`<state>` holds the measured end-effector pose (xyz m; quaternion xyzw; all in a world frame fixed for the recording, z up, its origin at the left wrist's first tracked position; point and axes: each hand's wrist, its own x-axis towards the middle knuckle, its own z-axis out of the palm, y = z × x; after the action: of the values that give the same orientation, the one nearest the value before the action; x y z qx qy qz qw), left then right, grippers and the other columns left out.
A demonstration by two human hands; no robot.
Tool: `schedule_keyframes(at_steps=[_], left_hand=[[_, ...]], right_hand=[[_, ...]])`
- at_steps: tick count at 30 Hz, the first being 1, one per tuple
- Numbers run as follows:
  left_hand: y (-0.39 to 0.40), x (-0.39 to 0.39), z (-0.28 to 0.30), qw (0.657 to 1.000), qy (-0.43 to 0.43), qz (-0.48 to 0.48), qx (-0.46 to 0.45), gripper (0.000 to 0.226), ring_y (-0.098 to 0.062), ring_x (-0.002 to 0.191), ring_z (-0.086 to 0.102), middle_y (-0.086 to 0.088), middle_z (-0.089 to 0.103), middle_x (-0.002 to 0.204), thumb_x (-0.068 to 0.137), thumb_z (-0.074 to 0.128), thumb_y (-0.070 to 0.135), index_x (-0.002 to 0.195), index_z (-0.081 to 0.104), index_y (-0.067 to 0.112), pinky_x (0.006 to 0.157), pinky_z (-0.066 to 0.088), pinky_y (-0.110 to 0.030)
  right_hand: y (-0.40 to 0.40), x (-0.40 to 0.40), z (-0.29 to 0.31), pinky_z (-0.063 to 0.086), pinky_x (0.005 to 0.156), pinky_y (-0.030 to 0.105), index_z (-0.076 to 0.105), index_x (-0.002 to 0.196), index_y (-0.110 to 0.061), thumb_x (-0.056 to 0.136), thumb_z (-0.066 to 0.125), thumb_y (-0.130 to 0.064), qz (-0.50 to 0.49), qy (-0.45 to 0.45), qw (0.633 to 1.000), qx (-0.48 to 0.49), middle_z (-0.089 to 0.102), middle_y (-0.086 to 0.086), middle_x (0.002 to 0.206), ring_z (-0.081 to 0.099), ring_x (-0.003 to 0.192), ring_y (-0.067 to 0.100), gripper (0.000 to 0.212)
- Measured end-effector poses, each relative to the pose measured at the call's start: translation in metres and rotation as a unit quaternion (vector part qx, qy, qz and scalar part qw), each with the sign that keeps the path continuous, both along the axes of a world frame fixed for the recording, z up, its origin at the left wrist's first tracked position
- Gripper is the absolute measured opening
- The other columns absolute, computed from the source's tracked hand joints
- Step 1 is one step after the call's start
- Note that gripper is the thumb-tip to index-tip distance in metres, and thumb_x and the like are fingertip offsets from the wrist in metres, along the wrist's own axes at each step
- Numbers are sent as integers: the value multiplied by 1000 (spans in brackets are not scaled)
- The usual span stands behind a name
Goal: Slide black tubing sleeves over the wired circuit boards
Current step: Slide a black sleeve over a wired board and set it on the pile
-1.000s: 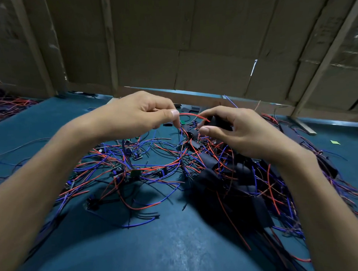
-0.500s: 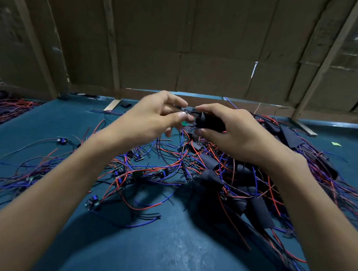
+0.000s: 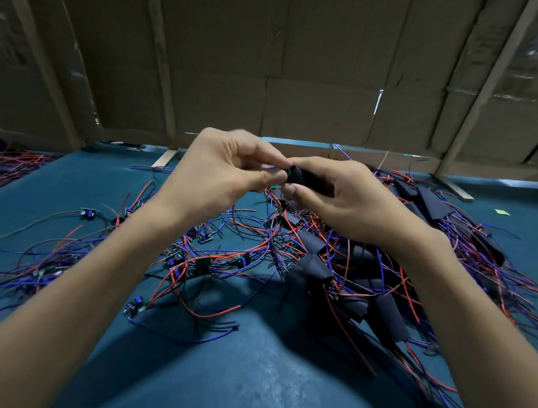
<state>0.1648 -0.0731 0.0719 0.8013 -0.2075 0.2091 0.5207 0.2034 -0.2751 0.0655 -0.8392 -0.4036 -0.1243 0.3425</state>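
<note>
Dim, overhead-lit scene — arm shadows below, blurred fingers (image 3: 270, 176), wide-angle bowing at edges.

It was a small workshop. A blue table (image 3: 63, 192) was covered with red and blue wires (image 3: 221, 260), little circuit boards (image 3: 135, 307) and black sleeves (image 3: 390, 318). Cardboard walls (image 3: 303, 80) stood behind it.

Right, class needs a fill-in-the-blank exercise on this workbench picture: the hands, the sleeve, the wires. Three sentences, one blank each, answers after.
1. The right hand grips a short tubing sleeve whose colour is ____.
2. The left hand pinches a small green circuit board at the sleeve's open ____.
3. Loose red and blue wires lie on a table covered in ____ matting.

Missing words: black; end; teal
</note>
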Motion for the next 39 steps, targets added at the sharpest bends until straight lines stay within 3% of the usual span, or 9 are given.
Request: schedule_keyframes(at_steps=[8, 11, 15, 19, 24, 27, 32, 34, 39], left_hand=[[-2, -6, 8, 996, -14, -56, 65, 39, -5, 112, 67, 3, 75, 113, 100, 59, 5, 137, 54, 17, 98, 49, -22], [0, -2, 9, 995, -10, -88, -38, 41, -14, 112, 68, -3, 74, 116, 99, 56, 2, 139, 51, 13, 95, 51, -24], [36, 24, -2, 983, 23, 36, -179, 25, -21, 97, 70, -2, 76, 104, 98, 59, 8, 120, 63, 19, 80, 54, -33], [85, 61, -50, 965, 120, 228, 45, 20, -22, 97, 65, -12, 74, 106, 94, 63, 6, 108, 72, 16, 80, 53, -28], [83, 101, -95, 909, 175, 296, 236, 24, -34, 115, 61, -16, 70, 118, 96, 60, 23, 113, 72, 10, 98, 47, -38], [87, 128, -94, 873, 161, 309, 342, 29, -45, 110, 58, -28, 65, 112, 101, 48, 19, 103, 69, 0, 92, 45, -43], [97, 164, -84, 829, 198, 274, 446, 28, -43, 113, 58, -27, 63, 122, 98, 45, 13, 116, 63, 1, 90, 46, -42], [98, 169, -83, 800, 255, 242, 487, 26, -39, 107, 61, -20, 66, 117, 90, 45, 13, 104, 66, 10, 93, 52, -46], [108, 174, -76, 765, 295, 216, 531, 26, -33, 78, 59, -3, 57, 73, 68, 43, 37, 71, 54, 14, 86, 57, -51]], right_hand=[[0, -2, 4, 54, 80, 44, 70, 120, -13, 96, 69, -17, -8, -74, 994, 78, 75, 0, 98, 69, 84, 18, 25], [-3, -1, 11, 56, 79, 40, 71, 117, -8, 96, 67, -10, -25, -116, 986, 114, 75, 1, 96, 69, 82, 16, 22], [-34, 10, 29, 53, 79, 25, 72, 114, -8, 97, 62, -12, -118, -191, 965, 135, 74, 3, 97, 66, 81, 9, 21], [-73, 24, 40, 39, 81, 7, 71, 117, -8, 94, 64, -14, -267, -199, 939, 86, 74, 13, 107, 64, 94, 16, 25], [-74, 52, 21, 40, 79, 33, 67, 105, -4, 93, 53, -10, -406, -1, 909, -97, 66, 28, 113, 60, 104, 39, 20], [-61, 62, 2, 40, 105, 45, 55, 125, -4, 103, 42, -30, -428, 136, 863, -230, 54, 24, 138, 52, 126, 40, 36], [-60, 67, 6, 25, 114, 54, 35, 148, -10, 104, 36, -41, -454, 133, 836, -277, 26, 16, 159, 33, 144, 39, 54], [-60, 57, 14, 21, 115, 57, 26, 154, -12, 103, 36, -40, -461, 125, 835, -274, 18, 15, 164, 24, 149, 39, 59], [-43, 26, 39, 29, 109, 52, 44, 143, -17, 102, 45, -32, -425, -19, 892, -153, 47, 17, 146, 42, 135, 40, 44]])
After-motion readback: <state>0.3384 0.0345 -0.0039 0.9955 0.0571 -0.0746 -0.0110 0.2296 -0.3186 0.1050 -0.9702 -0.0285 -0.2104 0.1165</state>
